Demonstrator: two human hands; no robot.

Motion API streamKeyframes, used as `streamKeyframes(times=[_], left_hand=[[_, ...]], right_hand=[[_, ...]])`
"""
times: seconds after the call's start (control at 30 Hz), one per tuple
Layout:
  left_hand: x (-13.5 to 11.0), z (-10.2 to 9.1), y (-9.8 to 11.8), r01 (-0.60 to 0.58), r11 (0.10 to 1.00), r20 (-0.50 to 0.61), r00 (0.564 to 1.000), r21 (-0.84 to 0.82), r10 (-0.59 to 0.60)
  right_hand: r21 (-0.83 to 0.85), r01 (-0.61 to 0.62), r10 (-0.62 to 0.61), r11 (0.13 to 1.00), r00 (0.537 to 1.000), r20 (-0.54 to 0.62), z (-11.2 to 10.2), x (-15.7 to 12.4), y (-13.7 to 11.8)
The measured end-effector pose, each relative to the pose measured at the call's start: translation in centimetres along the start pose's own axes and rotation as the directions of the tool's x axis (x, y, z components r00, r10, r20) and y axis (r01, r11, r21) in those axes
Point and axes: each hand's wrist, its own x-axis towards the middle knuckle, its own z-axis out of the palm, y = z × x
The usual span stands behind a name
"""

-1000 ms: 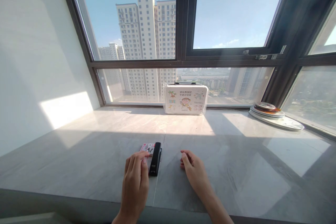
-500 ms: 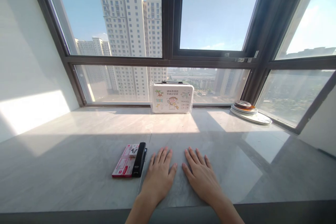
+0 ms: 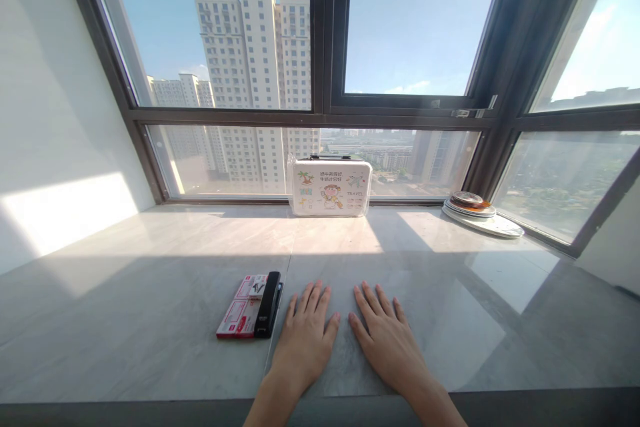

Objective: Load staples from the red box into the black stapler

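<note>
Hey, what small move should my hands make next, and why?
I'd probably just lift your left hand and right hand off the counter: both lie flat, palms down, holding nothing, and neither touches the black stapler or red-and-white box lying together on the left.

**Near and far rows**

Near on the surface (image 3: 150, 327), left to right: flat box (image 3: 236, 317) with a small box (image 3: 257, 287) on it, stapler (image 3: 269, 307) along its right side, left hand (image 3: 306, 340), right hand (image 3: 385, 337). Far, before the window (image 3: 410, 27): case (image 3: 331, 188), then stacked plates (image 3: 475, 211) to its right.
</note>
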Motion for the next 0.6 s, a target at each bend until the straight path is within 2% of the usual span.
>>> streamKeyframes(times=[0.6], left_hand=[[0.03,-0.1,0.06,0.011,1.0,0.009,1.0,-0.008,-0.011]], right_hand=[[-0.009,-0.001,0.001,1.0,1.0,0.001,0.15,0.06,-0.07]])
